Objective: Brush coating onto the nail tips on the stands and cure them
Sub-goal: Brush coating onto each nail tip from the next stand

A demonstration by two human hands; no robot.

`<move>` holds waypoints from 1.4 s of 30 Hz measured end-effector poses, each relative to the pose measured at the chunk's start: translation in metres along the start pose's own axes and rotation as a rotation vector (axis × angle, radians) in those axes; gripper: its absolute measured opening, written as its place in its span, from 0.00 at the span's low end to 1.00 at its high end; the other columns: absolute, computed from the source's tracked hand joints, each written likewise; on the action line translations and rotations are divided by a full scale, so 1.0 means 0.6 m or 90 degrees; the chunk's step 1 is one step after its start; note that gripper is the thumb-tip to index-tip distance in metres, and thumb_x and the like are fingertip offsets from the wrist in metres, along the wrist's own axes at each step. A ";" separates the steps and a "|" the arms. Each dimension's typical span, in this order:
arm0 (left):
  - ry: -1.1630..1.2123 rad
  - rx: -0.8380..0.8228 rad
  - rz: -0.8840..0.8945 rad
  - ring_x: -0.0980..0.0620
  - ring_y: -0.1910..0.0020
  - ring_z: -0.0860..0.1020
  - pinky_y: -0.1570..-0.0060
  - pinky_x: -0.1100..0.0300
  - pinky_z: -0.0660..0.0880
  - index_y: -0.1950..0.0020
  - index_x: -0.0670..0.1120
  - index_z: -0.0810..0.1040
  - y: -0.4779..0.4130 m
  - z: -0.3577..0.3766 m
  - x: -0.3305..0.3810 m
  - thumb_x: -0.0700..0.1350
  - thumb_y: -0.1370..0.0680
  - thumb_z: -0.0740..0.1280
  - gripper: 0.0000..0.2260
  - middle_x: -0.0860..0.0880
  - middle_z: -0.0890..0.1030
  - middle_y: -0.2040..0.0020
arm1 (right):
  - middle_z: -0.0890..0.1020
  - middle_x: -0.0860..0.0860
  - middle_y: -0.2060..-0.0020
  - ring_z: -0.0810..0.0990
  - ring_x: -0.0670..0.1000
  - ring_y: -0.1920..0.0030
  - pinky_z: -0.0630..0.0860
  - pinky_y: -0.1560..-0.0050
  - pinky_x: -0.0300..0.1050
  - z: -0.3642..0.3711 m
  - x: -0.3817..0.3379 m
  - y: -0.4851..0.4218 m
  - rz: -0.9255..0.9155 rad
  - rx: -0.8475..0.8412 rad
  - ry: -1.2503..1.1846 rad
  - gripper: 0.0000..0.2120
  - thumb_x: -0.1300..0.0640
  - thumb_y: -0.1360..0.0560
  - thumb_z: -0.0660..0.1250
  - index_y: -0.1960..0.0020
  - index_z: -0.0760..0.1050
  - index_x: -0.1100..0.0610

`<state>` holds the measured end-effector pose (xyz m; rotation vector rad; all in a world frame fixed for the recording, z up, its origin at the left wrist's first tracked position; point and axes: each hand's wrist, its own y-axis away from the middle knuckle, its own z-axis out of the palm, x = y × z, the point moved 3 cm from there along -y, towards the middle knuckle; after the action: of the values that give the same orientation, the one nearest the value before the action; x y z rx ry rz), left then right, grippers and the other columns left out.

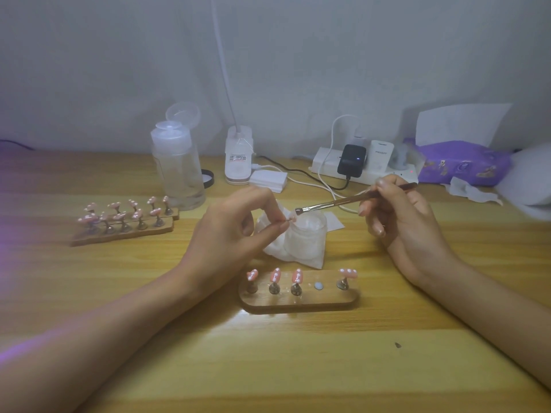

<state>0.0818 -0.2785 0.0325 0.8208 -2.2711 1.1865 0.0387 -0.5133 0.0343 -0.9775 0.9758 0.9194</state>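
My left hand (238, 231) pinches a small peg with a pink nail tip (291, 217) between thumb and fingers, above an open glass jar (305, 236) of clear coating. My right hand (396, 216) holds a thin brown brush (351, 200); its bristles sit just right of the held nail tip. In front of me a wooden stand (298, 302) carries pegs with pink nail tips (275, 275) and one bare magnet spot (318, 286). Two more wooden stands (122, 234) with several pink tips lie at the left.
The jar rests on a crumpled white tissue (310, 257). A clear pump bottle (177, 165) stands behind the left stands. Further back are a white lamp base (238, 159), a cotton pad stack (268, 180), a power strip (357, 165) with chargers and a purple tissue pack (462, 162).
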 end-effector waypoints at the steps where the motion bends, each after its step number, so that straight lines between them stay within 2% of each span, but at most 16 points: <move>1: 0.003 0.001 -0.001 0.53 0.70 0.68 0.66 0.61 0.64 0.60 0.52 0.77 0.000 0.000 0.000 0.50 0.25 0.71 0.06 0.58 0.77 0.59 | 0.81 0.52 0.71 0.68 0.46 0.78 0.66 0.75 0.35 0.002 0.000 0.001 -0.004 -0.015 0.005 0.09 0.54 0.20 0.61 0.59 0.71 0.54; 3: 0.007 0.001 0.000 0.54 0.71 0.67 0.67 0.61 0.64 0.60 0.52 0.77 -0.001 0.001 -0.001 0.49 0.25 0.72 0.06 0.58 0.76 0.59 | 0.81 0.52 0.71 0.68 0.47 0.77 0.66 0.74 0.35 0.003 0.001 0.001 -0.003 -0.023 0.028 0.09 0.53 0.21 0.62 0.59 0.71 0.54; 6: 0.009 0.001 -0.002 0.54 0.71 0.67 0.67 0.61 0.64 0.60 0.52 0.77 0.000 0.001 -0.002 0.50 0.25 0.72 0.06 0.59 0.76 0.60 | 0.81 0.52 0.72 0.68 0.47 0.78 0.66 0.74 0.34 -0.002 0.004 -0.001 0.003 0.004 0.024 0.11 0.58 0.18 0.59 0.59 0.70 0.55; 10: 0.011 -0.001 -0.001 0.55 0.71 0.66 0.67 0.61 0.64 0.60 0.52 0.76 0.000 0.001 -0.004 0.49 0.25 0.72 0.06 0.59 0.76 0.60 | 0.82 0.52 0.71 0.68 0.46 0.78 0.66 0.74 0.35 0.002 0.002 0.001 -0.021 -0.021 0.025 0.10 0.55 0.20 0.61 0.59 0.71 0.54; 14: 0.013 -0.002 0.005 0.56 0.71 0.66 0.68 0.65 0.63 0.60 0.52 0.77 0.000 0.001 -0.004 0.49 0.24 0.73 0.07 0.61 0.75 0.61 | 0.81 0.52 0.71 0.67 0.46 0.79 0.65 0.75 0.34 -0.003 0.003 0.000 -0.012 0.016 0.027 0.12 0.58 0.18 0.59 0.60 0.71 0.54; 18: 0.012 0.002 0.009 0.56 0.72 0.66 0.69 0.68 0.63 0.60 0.52 0.77 -0.001 0.000 -0.002 0.49 0.25 0.72 0.06 0.63 0.75 0.63 | 0.82 0.52 0.70 0.67 0.46 0.79 0.65 0.75 0.35 0.003 0.000 0.002 -0.020 -0.024 0.019 0.09 0.53 0.22 0.62 0.60 0.71 0.54; 22: 0.009 -0.001 0.014 0.58 0.72 0.66 0.69 0.70 0.62 0.59 0.50 0.78 -0.002 -0.001 -0.001 0.46 0.25 0.74 0.06 0.66 0.74 0.66 | 0.81 0.53 0.71 0.66 0.46 0.79 0.64 0.76 0.35 -0.001 0.002 0.000 -0.006 0.016 0.023 0.12 0.58 0.18 0.59 0.60 0.71 0.54; 26: 0.010 -0.003 0.018 0.58 0.72 0.67 0.69 0.71 0.62 0.59 0.49 0.78 -0.003 -0.001 0.000 0.44 0.24 0.74 0.07 0.66 0.74 0.67 | 0.82 0.52 0.70 0.66 0.46 0.79 0.64 0.76 0.35 0.003 0.000 0.002 -0.017 -0.015 0.018 0.10 0.53 0.20 0.62 0.60 0.71 0.54; 28: 0.013 -0.001 0.015 0.59 0.73 0.66 0.69 0.72 0.62 0.60 0.48 0.78 -0.002 -0.001 0.000 0.43 0.25 0.75 0.07 0.67 0.74 0.69 | 0.82 0.53 0.70 0.67 0.46 0.79 0.64 0.76 0.35 0.003 0.001 0.002 -0.011 -0.010 0.033 0.11 0.55 0.19 0.61 0.60 0.71 0.54; 31: 0.012 -0.004 0.013 0.60 0.74 0.67 0.70 0.73 0.62 0.60 0.49 0.78 -0.003 0.000 0.001 0.43 0.25 0.75 0.07 0.67 0.74 0.70 | 0.81 0.52 0.72 0.66 0.45 0.79 0.63 0.76 0.34 -0.002 0.001 0.000 -0.002 0.022 0.009 0.12 0.58 0.18 0.59 0.60 0.70 0.54; 35: 0.032 -0.004 0.002 0.60 0.74 0.67 0.71 0.74 0.61 0.60 0.49 0.79 -0.005 0.000 -0.002 0.44 0.26 0.75 0.07 0.66 0.73 0.72 | 0.82 0.53 0.70 0.66 0.46 0.79 0.64 0.76 0.35 0.005 -0.002 0.003 -0.010 -0.021 0.024 0.10 0.54 0.20 0.61 0.60 0.71 0.54; 39: 0.051 -0.004 -0.010 0.61 0.74 0.67 0.71 0.74 0.62 0.60 0.50 0.79 -0.006 0.001 -0.003 0.45 0.26 0.75 0.07 0.67 0.74 0.72 | 0.81 0.53 0.72 0.65 0.46 0.79 0.62 0.76 0.35 0.001 0.000 0.001 0.001 0.019 0.023 0.12 0.59 0.18 0.58 0.60 0.70 0.54; 42: 0.051 -0.007 -0.007 0.61 0.75 0.67 0.71 0.75 0.62 0.60 0.49 0.79 -0.006 0.001 -0.001 0.46 0.26 0.75 0.06 0.67 0.74 0.71 | 0.82 0.52 0.70 0.66 0.46 0.79 0.63 0.76 0.35 0.005 -0.003 0.003 -0.015 -0.010 0.016 0.10 0.56 0.19 0.60 0.60 0.70 0.54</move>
<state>0.0849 -0.2803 0.0339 0.7675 -2.2037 1.1788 0.0372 -0.5105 0.0362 -1.0142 0.9774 0.8974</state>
